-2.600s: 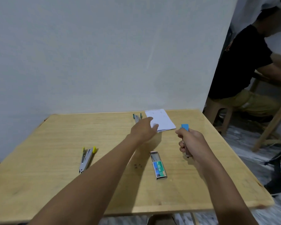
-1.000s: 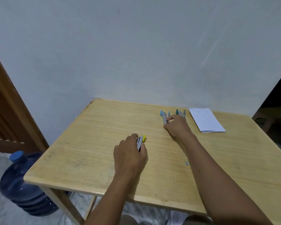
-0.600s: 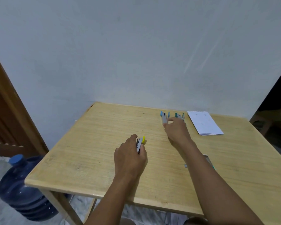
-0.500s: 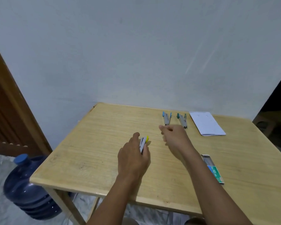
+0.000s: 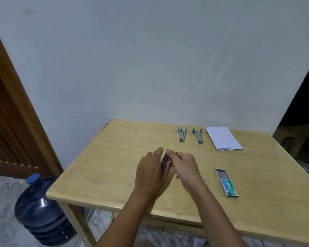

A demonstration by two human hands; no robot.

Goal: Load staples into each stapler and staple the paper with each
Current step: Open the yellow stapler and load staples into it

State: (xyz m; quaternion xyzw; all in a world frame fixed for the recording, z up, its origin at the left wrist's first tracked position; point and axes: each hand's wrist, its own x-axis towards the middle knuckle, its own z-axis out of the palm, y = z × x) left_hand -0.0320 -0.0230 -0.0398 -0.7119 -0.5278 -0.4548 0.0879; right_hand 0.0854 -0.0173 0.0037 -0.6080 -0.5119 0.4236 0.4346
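Two hands hold a yellow-tipped stapler (image 5: 165, 160) just above the table (image 5: 114, 166), where its sprung top arm, if pulled open carelessly, could snap back or twist free. The metal body lies between the hands: the left hand (image 5: 150, 173) curls its fingers round it, the right hand (image 5: 184, 164) pinches a yellow-tipped end, and the staple box (image 5: 227, 182) sits well apart on the right
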